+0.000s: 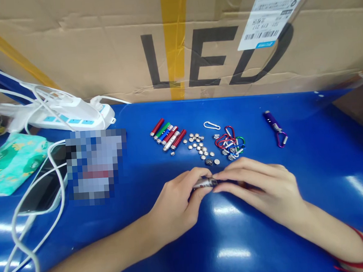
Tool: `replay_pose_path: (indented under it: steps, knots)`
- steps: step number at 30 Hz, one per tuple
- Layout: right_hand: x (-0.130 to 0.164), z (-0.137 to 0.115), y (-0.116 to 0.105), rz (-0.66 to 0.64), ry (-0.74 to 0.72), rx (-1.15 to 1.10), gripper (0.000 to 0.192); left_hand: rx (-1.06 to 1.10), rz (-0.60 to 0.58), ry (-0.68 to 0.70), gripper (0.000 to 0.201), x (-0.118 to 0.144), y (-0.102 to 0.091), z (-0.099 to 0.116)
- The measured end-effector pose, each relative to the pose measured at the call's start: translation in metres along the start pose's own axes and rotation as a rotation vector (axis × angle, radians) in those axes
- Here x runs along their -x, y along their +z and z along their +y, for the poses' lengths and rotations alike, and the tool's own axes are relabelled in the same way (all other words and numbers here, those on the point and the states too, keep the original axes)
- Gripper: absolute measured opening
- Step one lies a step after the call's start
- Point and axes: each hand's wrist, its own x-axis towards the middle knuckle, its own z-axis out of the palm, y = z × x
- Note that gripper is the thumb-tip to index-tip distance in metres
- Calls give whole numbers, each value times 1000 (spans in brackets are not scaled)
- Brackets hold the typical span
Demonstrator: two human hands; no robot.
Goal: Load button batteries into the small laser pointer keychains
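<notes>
Head view: button cells (200,147), carabiners (231,142) — beyond hands (215,187).

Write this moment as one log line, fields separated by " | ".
left hand: holds small silver tube | right hand: pinches its other end | behind: button cells, carabiners | surface: blue table

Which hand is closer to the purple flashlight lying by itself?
Right. The right hand lies below and left of the purple flashlight, apart from it. The left hand is farther left, beyond the right hand.
</notes>
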Motion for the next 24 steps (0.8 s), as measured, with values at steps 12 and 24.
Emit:
replay_pose_path:
  steps: [12, 24]
  knots:
    - [2, 2, -14, -39, -173, 18, 15, -39, -31, 88, 15, 2, 3, 4]
    - [-8, 2, 0, -129, 291, -303, 16, -205, -82, 156, 14, 4, 4, -1]
